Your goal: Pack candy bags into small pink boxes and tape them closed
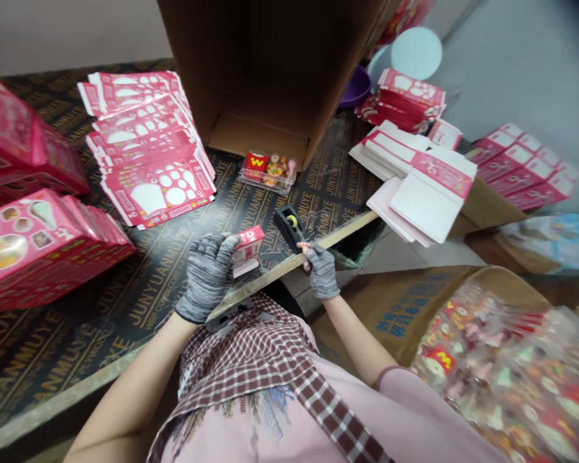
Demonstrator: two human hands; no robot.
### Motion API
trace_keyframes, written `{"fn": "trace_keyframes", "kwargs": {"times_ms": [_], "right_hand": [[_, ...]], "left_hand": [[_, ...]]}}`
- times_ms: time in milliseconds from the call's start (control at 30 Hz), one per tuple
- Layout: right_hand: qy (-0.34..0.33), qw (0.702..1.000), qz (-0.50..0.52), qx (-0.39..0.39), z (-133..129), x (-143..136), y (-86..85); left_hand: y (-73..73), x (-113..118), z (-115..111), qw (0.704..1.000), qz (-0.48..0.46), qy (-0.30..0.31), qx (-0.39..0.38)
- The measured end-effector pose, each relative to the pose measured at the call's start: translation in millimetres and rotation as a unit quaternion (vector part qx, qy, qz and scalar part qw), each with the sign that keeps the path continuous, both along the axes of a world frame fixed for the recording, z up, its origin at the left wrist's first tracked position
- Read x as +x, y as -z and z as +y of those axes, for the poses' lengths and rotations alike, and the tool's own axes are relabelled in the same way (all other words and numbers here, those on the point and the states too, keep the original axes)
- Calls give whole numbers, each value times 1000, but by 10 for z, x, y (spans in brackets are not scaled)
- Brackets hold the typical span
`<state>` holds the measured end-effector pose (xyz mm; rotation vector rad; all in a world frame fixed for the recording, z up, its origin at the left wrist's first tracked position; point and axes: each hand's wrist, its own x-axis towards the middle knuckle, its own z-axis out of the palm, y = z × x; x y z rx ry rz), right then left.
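Observation:
My left hand (206,275), in a grey knit glove, closes on a small pink cardboard box (249,247) at the table's front edge. A pale flap shows at the near end of the box. To its right a black tape dispenser (284,222) with a yellow core rests on the tabletop. My right hand (322,271), gloved with bare fingertips, pinches at the dispenser's near end, where the tape comes off; the strip itself is too fine to make out. Beyond them lies a clear plastic pack of toy food (269,172), by the carton's opening.
A big open carton (265,77) stands at the back. Flat pink box blanks (159,186) lie fanned left of it, and packed pink boxes (43,251) fill the far left. More blanks (429,193) overhang the right edge. A sack of bagged toys (506,366) stands lower right.

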<state>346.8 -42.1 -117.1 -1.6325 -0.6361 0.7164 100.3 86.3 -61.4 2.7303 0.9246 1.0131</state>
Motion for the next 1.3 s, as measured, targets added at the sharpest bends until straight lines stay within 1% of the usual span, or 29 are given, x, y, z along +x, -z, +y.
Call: {"fn": "trace_keyframes", "kwargs": {"times_ms": [33,67,133,200,267,300,367,500,533,567,633,667,700,733,767,833,867,900,933,967,1000,1033,1067,1133,1200,1267,1300], "right_hand": [[-72,995,72,18,24,-119,-155],[-143,979,143,31,63,-230,-303],[-255,932,253,49,180,-413,-539],[-323,886,327,56,325,-531,-661],[-359,852,377,50,456,-590,-678],[-369,840,397,43,506,-603,-664],[-373,826,421,36,567,-613,-620],[-369,822,430,45,595,-603,-569],[-367,830,418,45,599,-590,-562],[-361,845,391,44,605,-571,-553],[-362,883,298,21,612,-522,-519],[-378,892,246,-5,608,-501,-490],[-403,891,203,-37,594,-491,-451],[-436,880,175,-72,569,-498,-400],[-473,860,159,-106,533,-525,-335],[-545,804,183,-150,442,-631,-168],[-571,776,222,-152,399,-697,-72],[-583,754,270,-138,371,-759,25],[-577,744,319,-108,366,-806,112],[-556,746,361,-68,393,-830,183],[-516,764,387,-22,455,-827,228],[-464,795,391,22,552,-796,243],[-407,829,380,58,679,-742,228],[-291,889,336,109,972,-601,116],[-199,940,247,126,1234,-496,-51],[-156,968,155,120,1392,-490,-199],[-149,976,107,115,1430,-527,-247]], "left_hand": [[-5,-3,-7,1000,-3,1,3],[-9,-7,-12,1000,-10,2,8],[-11,-15,-16,1000,-24,8,15],[-8,-27,-12,999,-29,18,15],[-9,-48,-6,999,-27,29,9],[-13,-62,-4,999,-22,34,8],[-36,-95,0,999,2,43,6],[-124,-112,-6,997,50,51,-10],[-147,-92,-11,998,47,45,-12],[-165,-61,-18,999,37,35,-12],[-185,23,-30,1000,21,9,-6],[-188,68,-33,1000,21,-5,-3],[-187,106,-33,1000,25,-19,-4],[-186,132,-29,999,30,-30,-12],[-187,141,-21,999,30,-37,-25],[-204,92,5,997,-12,-47,-65],[-220,34,21,993,-59,-52,-92],[-237,-44,38,984,-120,-54,-122],[-250,-139,55,968,-187,-53,-157],[-254,-244,70,948,-246,-46,-195],[-244,-354,84,928,-288,-33,-232],[-216,-461,95,913,-309,-19,-267],[-168,-560,105,904,-308,-11,-296],[-28,-703,115,898,-265,-16,-351],[131,-745,114,886,-213,-28,-411],[258,-678,103,861,-212,-22,-463],[303,-613,95,845,-245,-17,-476]]}}
